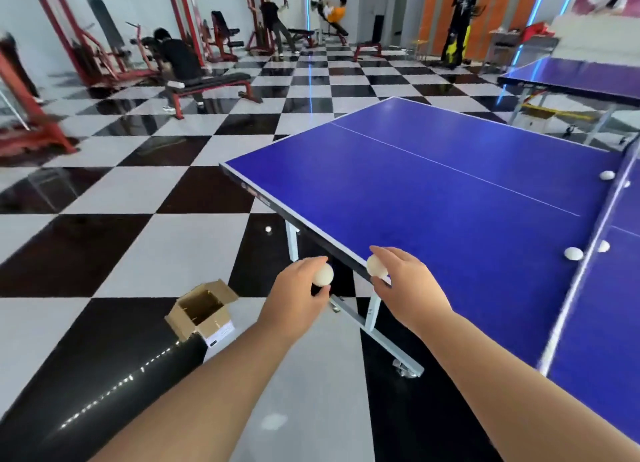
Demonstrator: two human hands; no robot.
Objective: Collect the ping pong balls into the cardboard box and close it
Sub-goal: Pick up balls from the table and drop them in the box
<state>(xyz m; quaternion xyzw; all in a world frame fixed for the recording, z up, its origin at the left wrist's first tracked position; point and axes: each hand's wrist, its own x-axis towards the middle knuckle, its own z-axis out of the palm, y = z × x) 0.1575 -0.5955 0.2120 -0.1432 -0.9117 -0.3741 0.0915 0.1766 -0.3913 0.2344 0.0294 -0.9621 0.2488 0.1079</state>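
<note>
My left hand (pixel 298 292) is closed around a white ping pong ball (pixel 323 274), just off the near edge of the blue table (pixel 433 198). At that table edge, my right hand (pixel 401 281) pinches a second white ball (pixel 376 266). The cardboard box (pixel 202 311) stands on the floor to the lower left with its flaps open, well apart from both hands. More white balls rest by the net: one (pixel 573 253) near me, one (pixel 603 246) behind the net, one (pixel 606 175) farther back. Another ball (pixel 268 229) lies on the floor under the table.
The floor is glossy black and white tiles. The table's white legs (pixel 372 309) and a wheeled foot (pixel 407 370) stand right beneath my hands. A second blue table (pixel 571 77) is at the far right. Red gym machines, benches and several people fill the back.
</note>
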